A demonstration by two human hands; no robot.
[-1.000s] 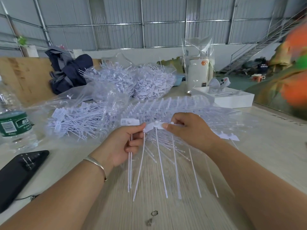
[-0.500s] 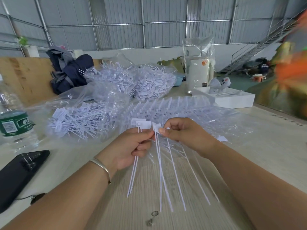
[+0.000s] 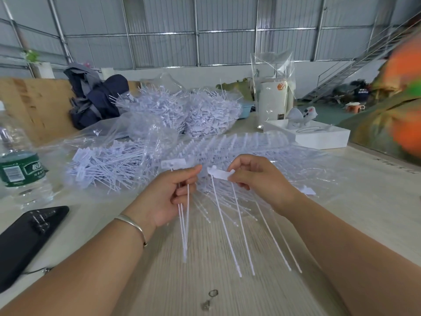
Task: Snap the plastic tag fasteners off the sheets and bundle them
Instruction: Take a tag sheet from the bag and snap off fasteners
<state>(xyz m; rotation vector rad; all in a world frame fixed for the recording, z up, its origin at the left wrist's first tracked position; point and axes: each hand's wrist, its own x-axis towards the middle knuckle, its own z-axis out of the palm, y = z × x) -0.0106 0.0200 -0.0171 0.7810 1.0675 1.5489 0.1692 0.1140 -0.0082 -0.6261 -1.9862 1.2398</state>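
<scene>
Fingers of the left hand (image 3: 169,197) curl round a few separated fasteners (image 3: 185,224), their flat heads poking above the thumb and the thin tails hanging toward the surface (image 3: 159,281). The right hand (image 3: 255,179) pinches the head end of a fastener sheet (image 3: 219,174), whose remaining tails fan down and apart. Half a second ago the hands met over one tag; now they are apart, the left bundle clear of the sheet. Behind them lie clear bags of loose fasteners (image 3: 109,165), more uncut sheets (image 3: 239,144) and two heaped bags (image 3: 182,110). A water bottle (image 3: 20,169) at far left has a green label with a barcode and white characters too blurred to read. A black phone (image 3: 27,236) lies beside it. A white box (image 3: 319,135) sits at right.
</scene>
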